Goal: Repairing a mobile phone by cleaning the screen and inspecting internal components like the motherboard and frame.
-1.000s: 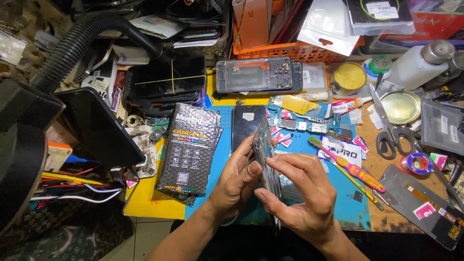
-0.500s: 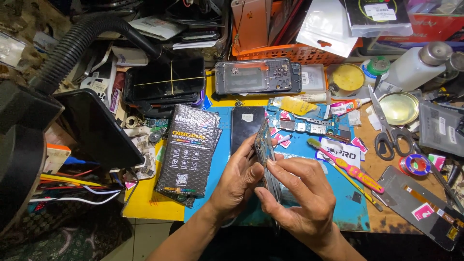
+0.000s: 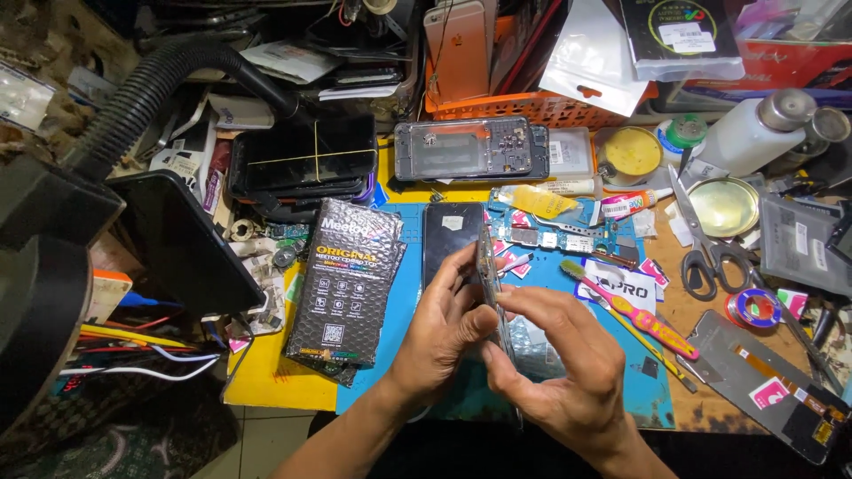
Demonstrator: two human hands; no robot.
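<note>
- Two hands — left hand (image 3: 439,333), right hand (image 3: 559,372)
- One thin phone panel (image 3: 491,284), held edge-on
- One pair of scissors (image 3: 701,239)
- One pink toothbrush (image 3: 626,306)
- One black bubble-wrap packet (image 3: 346,279)
- One white bottle (image 3: 750,133)
- One orange basket (image 3: 524,108)

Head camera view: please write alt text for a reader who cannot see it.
Two bare hands, left hand and right hand, hold a thin flat phone panel edge-on above a blue work mat. A black bubble-wrap package, a pink toothbrush and grey-handled scissors lie around them on the crowded bench.
</note>
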